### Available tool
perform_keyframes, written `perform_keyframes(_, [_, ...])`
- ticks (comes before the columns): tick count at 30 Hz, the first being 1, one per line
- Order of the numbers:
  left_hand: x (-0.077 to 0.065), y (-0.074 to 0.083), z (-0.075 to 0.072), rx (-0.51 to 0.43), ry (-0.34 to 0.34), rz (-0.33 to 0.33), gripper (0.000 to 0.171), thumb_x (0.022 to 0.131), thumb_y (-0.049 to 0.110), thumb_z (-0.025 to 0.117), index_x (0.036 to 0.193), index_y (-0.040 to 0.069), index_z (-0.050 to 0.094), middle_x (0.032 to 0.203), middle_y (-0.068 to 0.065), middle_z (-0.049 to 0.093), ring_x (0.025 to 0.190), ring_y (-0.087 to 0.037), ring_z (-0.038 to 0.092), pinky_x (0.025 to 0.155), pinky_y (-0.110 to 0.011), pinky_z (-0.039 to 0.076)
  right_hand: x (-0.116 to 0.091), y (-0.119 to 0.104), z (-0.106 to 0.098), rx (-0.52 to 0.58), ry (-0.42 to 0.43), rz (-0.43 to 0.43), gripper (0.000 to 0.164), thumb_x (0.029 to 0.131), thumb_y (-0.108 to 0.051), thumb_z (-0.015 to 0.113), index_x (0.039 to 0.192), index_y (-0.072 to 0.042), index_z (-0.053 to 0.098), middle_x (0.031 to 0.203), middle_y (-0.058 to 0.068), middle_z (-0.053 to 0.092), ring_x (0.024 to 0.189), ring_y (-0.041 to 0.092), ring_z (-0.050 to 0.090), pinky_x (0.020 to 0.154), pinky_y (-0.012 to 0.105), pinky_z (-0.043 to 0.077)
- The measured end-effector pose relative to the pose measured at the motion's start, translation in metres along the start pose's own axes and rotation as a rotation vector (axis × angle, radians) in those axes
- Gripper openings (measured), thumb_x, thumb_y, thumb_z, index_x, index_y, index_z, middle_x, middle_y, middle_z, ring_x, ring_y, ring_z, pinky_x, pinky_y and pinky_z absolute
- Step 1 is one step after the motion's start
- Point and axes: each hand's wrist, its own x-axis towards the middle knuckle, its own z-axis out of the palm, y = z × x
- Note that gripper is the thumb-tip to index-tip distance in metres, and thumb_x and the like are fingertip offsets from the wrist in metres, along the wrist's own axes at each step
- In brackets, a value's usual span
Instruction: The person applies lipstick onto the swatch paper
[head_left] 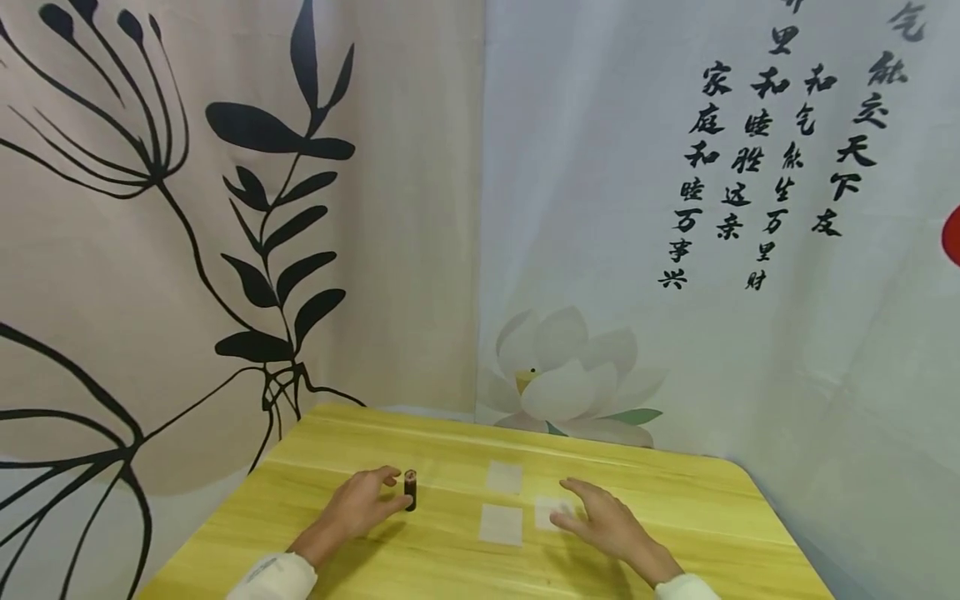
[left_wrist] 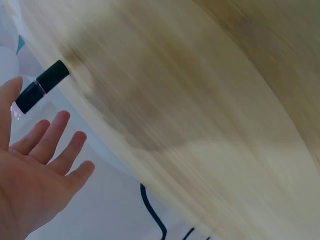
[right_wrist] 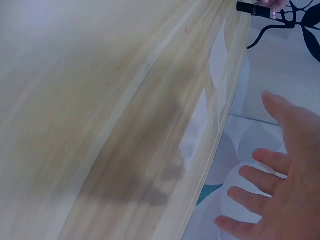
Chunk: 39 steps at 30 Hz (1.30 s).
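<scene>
A slim black tube that looks like a lipstick [head_left: 410,492] stands upright on the left half of the table. In the left wrist view, the lipstick [left_wrist: 42,87] shows a thin silver ring round its middle and a shiny, pinkish end. My left hand [head_left: 358,505] is beside it, thumb and fingers spread apart, with the thumb tip close to the tube. Over on the right, my right hand [head_left: 606,522] hovers with loosely extended fingers and nothing in its grasp. Its fingers partly cover a pale square [head_left: 550,510] lying on the table.
Two more pale squares, a near one [head_left: 501,525] and a far one [head_left: 505,477], lie mid-table between the hands. The yellow wood-grain table [head_left: 420,567] has rounded back corners. Behind it hangs a printed curtain [head_left: 405,208] with plants and black characters.
</scene>
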Motion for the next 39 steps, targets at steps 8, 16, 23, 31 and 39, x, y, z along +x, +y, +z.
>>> perform_keyframes(8, [0.006, 0.001, 0.007, -0.046, -0.019, -0.008, 0.057, 0.081, 0.053, 0.070, 0.120, 0.011, 0.064, 0.109, -0.009, 0.068, 0.092, -0.025, 0.066, 0.075, -0.046, 0.053, 0.008, -0.011, 0.008, -0.004, 0.009, -0.049, 0.069, 0.089, -0.061, 0.054, 0.137, -0.012, 0.051, 0.138, 0.011, 0.052, 0.122, 0.034, 0.052, 0.093, 0.055, 0.044])
perform_keyframes(16, [0.010, 0.001, 0.016, -0.013, -0.020, 0.057, 0.029, 0.084, 0.036, 0.074, 0.099, 0.012, 0.069, 0.092, -0.003, 0.070, 0.077, -0.016, 0.064, 0.064, -0.038, 0.051, 0.009, -0.019, 0.012, 0.000, -0.006, -0.065, 0.066, 0.089, -0.060, 0.055, 0.135, -0.012, 0.052, 0.136, 0.011, 0.053, 0.118, 0.034, 0.054, 0.090, 0.051, 0.047])
perform_keyframes(23, [0.010, 0.001, 0.020, -0.009, -0.033, 0.039, 0.021, 0.084, 0.033, 0.074, 0.090, 0.014, 0.067, 0.077, 0.007, 0.063, 0.065, -0.005, 0.056, 0.054, -0.027, 0.045, 0.010, -0.020, 0.018, -0.009, -0.026, -0.080, 0.071, 0.088, -0.064, 0.051, 0.135, -0.012, 0.053, 0.136, 0.010, 0.054, 0.117, 0.033, 0.056, 0.090, 0.047, 0.048])
perform_keyframes(31, [0.013, 0.000, 0.025, -0.022, 0.006, 0.055, 0.015, 0.085, 0.028, 0.074, 0.081, 0.018, 0.064, 0.068, 0.010, 0.058, 0.057, -0.005, 0.050, 0.048, -0.024, 0.040, 0.011, -0.026, 0.020, -0.012, -0.037, -0.065, 0.071, 0.087, -0.065, 0.051, 0.135, -0.014, 0.053, 0.136, 0.009, 0.054, 0.118, 0.032, 0.055, 0.090, 0.048, 0.048])
perform_keyframes(39, [0.014, 0.002, 0.026, -0.057, 0.039, 0.065, 0.012, 0.083, 0.024, 0.076, 0.085, 0.016, 0.067, 0.075, 0.009, 0.063, 0.064, -0.005, 0.056, 0.054, -0.024, 0.046, 0.015, -0.030, 0.023, -0.002, -0.046, -0.071, 0.069, 0.088, -0.064, 0.052, 0.135, -0.013, 0.053, 0.134, 0.010, 0.056, 0.106, 0.028, 0.060, 0.077, 0.037, 0.052])
